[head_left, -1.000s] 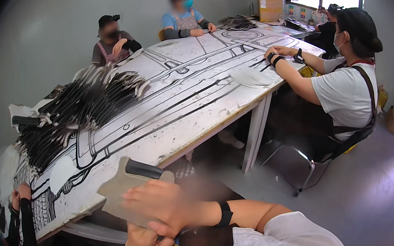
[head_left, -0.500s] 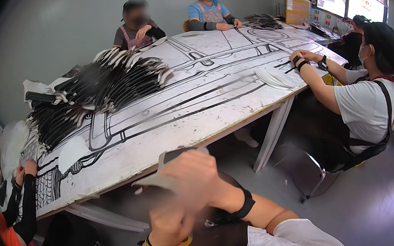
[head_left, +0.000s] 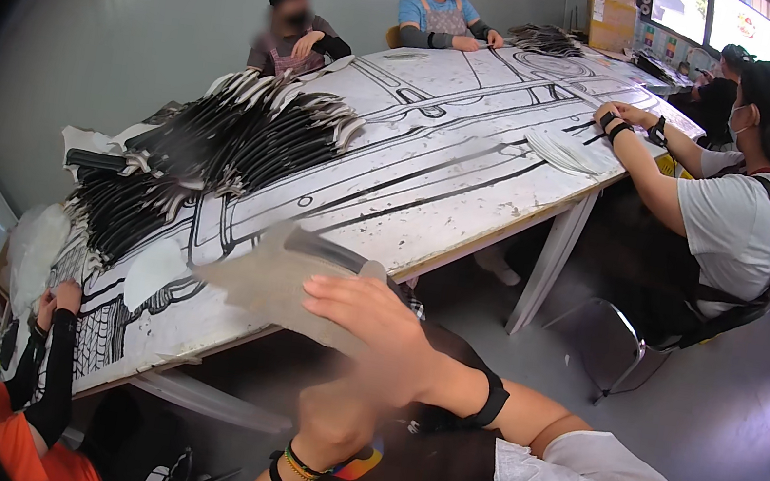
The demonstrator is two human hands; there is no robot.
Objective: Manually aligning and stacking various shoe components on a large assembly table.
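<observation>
Two hands were positioned at a beige piece with a dark strip along its upper edge, located over the near edge of the table. The right hand lay across the piece, fingers extended and together, probably to keep it flat; its thumb was hidden, so whether it gripped could not be determined. The left hand was below, too blurred to establish its closure. Blur also obscured part of the black-strip pile.
</observation>
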